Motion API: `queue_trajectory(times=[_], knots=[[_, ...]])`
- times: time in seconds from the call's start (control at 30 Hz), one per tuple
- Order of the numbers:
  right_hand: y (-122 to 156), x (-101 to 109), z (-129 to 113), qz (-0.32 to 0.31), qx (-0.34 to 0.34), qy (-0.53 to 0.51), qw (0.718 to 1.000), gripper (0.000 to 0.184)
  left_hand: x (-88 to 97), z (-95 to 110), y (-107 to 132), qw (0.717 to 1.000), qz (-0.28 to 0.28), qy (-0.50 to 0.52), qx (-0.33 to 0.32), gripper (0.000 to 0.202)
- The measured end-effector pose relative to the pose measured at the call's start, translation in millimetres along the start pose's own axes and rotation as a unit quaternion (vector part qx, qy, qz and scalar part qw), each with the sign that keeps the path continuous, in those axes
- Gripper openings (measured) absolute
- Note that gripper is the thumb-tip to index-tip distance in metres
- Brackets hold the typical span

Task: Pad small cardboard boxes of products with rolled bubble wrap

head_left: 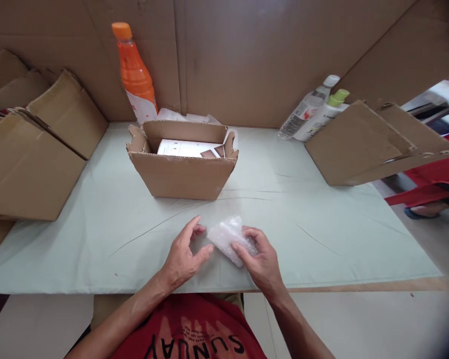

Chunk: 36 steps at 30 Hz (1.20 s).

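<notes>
Between thumb and fingers, my right hand [260, 257] grips a bubble-wrapped packet [230, 239] just above the table's front edge. What the bubble wrap encloses cannot be made out. My left hand [187, 252] is beside the packet's left side, thumb and fingers apart, holding nothing. Beyond both hands stands an open cardboard box [183, 174] with its top flaps up. Inside it sits a white printed carton [179, 148], its lower part hidden by the box wall.
An orange bottle [134, 75] and clear plastic wrap [172, 115] are behind the box. Larger cardboard boxes [33, 159] stand at left. At right are a clear bottle [309, 107], a white bottle with green cap [322, 117] and another cardboard box [362, 144]. A person's foot [422, 210] shows beyond.
</notes>
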State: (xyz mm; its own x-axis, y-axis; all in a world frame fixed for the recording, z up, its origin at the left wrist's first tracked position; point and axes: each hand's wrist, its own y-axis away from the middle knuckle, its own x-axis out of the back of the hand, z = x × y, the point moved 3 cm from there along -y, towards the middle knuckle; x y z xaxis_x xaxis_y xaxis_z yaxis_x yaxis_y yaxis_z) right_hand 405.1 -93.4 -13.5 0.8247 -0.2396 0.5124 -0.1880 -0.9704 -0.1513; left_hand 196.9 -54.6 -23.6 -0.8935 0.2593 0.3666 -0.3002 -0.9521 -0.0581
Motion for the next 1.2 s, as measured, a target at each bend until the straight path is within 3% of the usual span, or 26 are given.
queue_trajectory(times=[0.1, 0.17, 0.23, 0.33, 0.43, 0.47, 0.53, 0.63, 0.73, 0.8, 0.93, 1.0, 1.1, 1.13, 1.2], knots=[[5.2, -16.8, -8.7, 0.059, -0.031, -0.100, 0.993, 0.025, -1.0, 2.8, 6.2, 0.989, -0.034, 0.133, 0.047, 0.066], [7.3, -30.3, -14.8, 0.028, -0.010, -0.119, 0.992, 0.024, -1.2, 5.1, 8.0, 0.974, -0.048, 0.205, 0.082, 0.054], [7.2, -34.3, -19.7, -0.002, 0.026, -0.104, 0.994, 0.027, 4.9, 6.2, 7.8, 0.969, -0.017, 0.220, 0.113, 0.040], [-0.4, -20.8, -27.4, -0.023, 0.068, -0.076, 0.995, 0.047, 20.8, 10.4, 6.6, 0.986, 0.017, 0.139, 0.094, 0.038], [-11.4, -10.6, -42.1, -0.125, 0.116, -0.023, 0.985, 0.072, 28.5, 19.7, 8.5, 0.999, -0.045, 0.009, -0.008, 0.046], [-13.6, -11.1, -47.7, -0.166, 0.135, 0.004, 0.977, 0.071, 29.4, 22.4, 10.1, 0.997, -0.065, -0.025, -0.041, 0.046], [-16.0, -15.8, -56.3, -0.211, 0.151, 0.047, 0.965, 0.049, 32.3, 23.9, 13.3, 0.993, -0.079, -0.057, -0.068, 0.041], [-17.4, -24.3, -59.0, -0.175, 0.095, 0.026, 0.980, 0.015, 41.4, 14.1, 16.4, 0.997, -0.075, 0.016, 0.019, 0.042], [-14.7, -33.4, -52.8, -0.133, -0.005, -0.076, 0.988, 0.024, 44.7, 0.8, 20.0, 0.959, -0.127, 0.229, 0.106, 0.068], [-11.4, -39.3, -47.2, -0.131, -0.056, -0.133, 0.981, 0.032, 43.0, -5.2, 21.7, 0.925, -0.153, 0.323, 0.129, 0.068], [-7.9, -38.7, -37.5, -0.173, -0.073, -0.146, 0.971, 0.036, 40.9, -11.7, 20.1, 0.932, -0.124, 0.303, 0.155, 0.033], [-8.9, -32.4, -35.5, -0.207, -0.056, -0.134, 0.968, 0.040, 40.9, -10.9, 17.9, 0.934, -0.120, 0.297, 0.158, 0.027], [-13.9, -26.4, -39.7, -0.249, -0.043, -0.106, 0.962, 0.062, 39.8, -7.1, 13.9, 0.936, -0.128, 0.290, 0.155, 0.027], [-16.8, -26.3, -43.3, -0.256, -0.041, -0.088, 0.962, 0.062, 39.2, -5.4, 12.3, 0.937, -0.131, 0.285, 0.152, 0.028], [-24.8, -26.6, -53.7, -0.261, -0.025, -0.048, 0.964, 0.044, 39.7, -1.6, 8.4, 0.938, -0.135, 0.285, 0.146, 0.029]])
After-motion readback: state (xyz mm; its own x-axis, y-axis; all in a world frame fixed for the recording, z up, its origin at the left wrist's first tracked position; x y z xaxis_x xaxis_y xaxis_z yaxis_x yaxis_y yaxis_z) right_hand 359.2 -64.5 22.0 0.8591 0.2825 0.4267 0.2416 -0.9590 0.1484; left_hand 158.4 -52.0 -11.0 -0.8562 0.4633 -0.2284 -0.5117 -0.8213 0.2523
